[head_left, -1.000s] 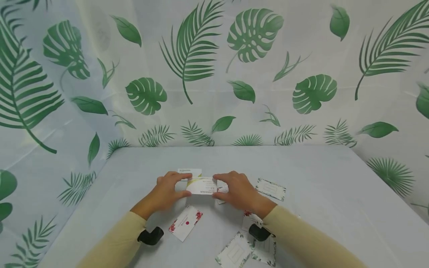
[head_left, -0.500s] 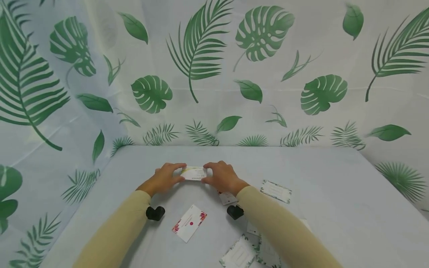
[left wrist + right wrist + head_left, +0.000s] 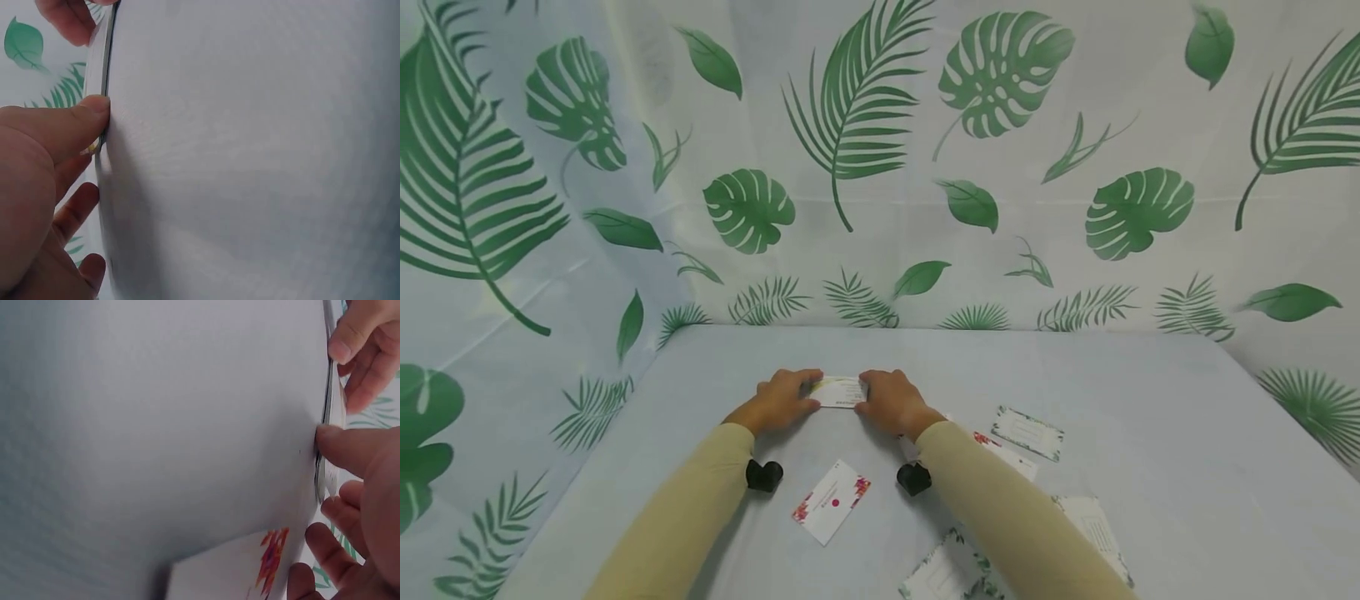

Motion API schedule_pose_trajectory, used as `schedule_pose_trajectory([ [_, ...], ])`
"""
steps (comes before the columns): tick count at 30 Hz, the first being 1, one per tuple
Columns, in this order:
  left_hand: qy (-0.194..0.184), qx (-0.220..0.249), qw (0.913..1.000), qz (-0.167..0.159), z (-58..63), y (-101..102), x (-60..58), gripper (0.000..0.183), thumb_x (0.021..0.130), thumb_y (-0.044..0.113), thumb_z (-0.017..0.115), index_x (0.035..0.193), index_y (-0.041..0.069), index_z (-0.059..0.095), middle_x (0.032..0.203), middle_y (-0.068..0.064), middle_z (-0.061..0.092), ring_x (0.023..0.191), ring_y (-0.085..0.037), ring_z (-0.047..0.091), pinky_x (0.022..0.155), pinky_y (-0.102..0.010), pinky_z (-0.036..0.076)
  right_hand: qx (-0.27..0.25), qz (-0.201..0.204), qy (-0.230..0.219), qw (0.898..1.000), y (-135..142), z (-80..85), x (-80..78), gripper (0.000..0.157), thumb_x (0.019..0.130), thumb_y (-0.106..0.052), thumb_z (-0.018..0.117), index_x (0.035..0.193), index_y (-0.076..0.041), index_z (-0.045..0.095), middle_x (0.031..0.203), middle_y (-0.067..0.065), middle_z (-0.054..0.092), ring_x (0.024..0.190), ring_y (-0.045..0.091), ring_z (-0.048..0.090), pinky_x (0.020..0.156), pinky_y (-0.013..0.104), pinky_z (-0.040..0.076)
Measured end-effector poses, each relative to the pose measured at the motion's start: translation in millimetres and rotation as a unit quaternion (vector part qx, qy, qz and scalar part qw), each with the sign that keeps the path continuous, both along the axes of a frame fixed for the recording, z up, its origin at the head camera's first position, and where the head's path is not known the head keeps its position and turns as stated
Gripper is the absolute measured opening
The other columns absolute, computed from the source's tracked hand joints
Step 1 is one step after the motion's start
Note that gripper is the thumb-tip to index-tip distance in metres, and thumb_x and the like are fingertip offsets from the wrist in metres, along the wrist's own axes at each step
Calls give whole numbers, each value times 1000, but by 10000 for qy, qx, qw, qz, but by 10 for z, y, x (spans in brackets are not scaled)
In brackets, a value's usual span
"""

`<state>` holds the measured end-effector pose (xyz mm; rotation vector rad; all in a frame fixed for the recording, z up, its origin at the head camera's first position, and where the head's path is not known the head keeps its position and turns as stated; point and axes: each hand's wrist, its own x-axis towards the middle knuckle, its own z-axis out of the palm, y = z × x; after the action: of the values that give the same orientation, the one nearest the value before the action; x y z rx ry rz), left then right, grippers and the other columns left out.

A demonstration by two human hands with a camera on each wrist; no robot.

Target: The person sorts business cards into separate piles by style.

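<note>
A small stack of white business cards (image 3: 838,392) with a yellow curve and fine print lies flat toward the far side of the table. My left hand (image 3: 782,400) pinches its left end, thumb on the near edge and fingers at the far edge. At the right end my right hand (image 3: 891,402) grips it the same way. Seen side-on in the right wrist view, the stack (image 3: 327,406) shows several thin layers close against the tabletop. The left wrist view shows my left thumb (image 3: 87,119) pressed to the stack's near edge.
A red-flowered card (image 3: 831,502) lies nearer, between my forearms. Leaf-bordered cards (image 3: 1028,433) (image 3: 1093,533) (image 3: 947,571) and another red-cornered card (image 3: 1006,454) lie around my right sleeve, which covers parts of some. A leaf-print cloth (image 3: 880,208) hangs behind the table.
Both hands have carried the stack away from me and down onto the spot where a single similar card lay; that card no longer shows separately. The head view has shifted slightly.
</note>
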<state>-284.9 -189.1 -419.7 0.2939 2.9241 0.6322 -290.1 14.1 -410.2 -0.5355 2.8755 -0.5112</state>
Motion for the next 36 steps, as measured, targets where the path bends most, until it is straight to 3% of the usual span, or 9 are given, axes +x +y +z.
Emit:
schedule_pose_trajectory([
  [18,-272,155,9994,122,-16,56,-53,55,84,27,62,134,18,42,136,-7,40,125,-27,31,95,-53,23,-380,-203,-178,9989,106,-52,-62,53,83,-34,61,130,-14,46,131,3,45,122,25,36,98,40,28],
  [25,-66,589,9979,253,73,168,63,65,80,36,65,137,25,36,137,-4,37,122,-32,30,92,-56,25,-842,-20,-206,9962,309,82,67,58,81,-36,63,132,-14,43,133,5,42,120,23,39,96,41,31],
  [31,472,687,9961,-295,202,418,238,64,78,38,66,135,23,40,131,-1,42,120,-26,31,92,-51,24,-1085,348,-95,9934,746,205,247,59,79,-33,67,130,-14,46,126,4,48,106,21,49,84,40,41],
  [36,661,598,9930,-777,218,641,392,64,77,40,67,133,19,43,126,1,47,119,-23,32,88,-51,23,-763,386,-123,9963,1058,189,371,60,76,-35,69,130,-19,47,122,2,50,107,19,48,85,40,40],
])
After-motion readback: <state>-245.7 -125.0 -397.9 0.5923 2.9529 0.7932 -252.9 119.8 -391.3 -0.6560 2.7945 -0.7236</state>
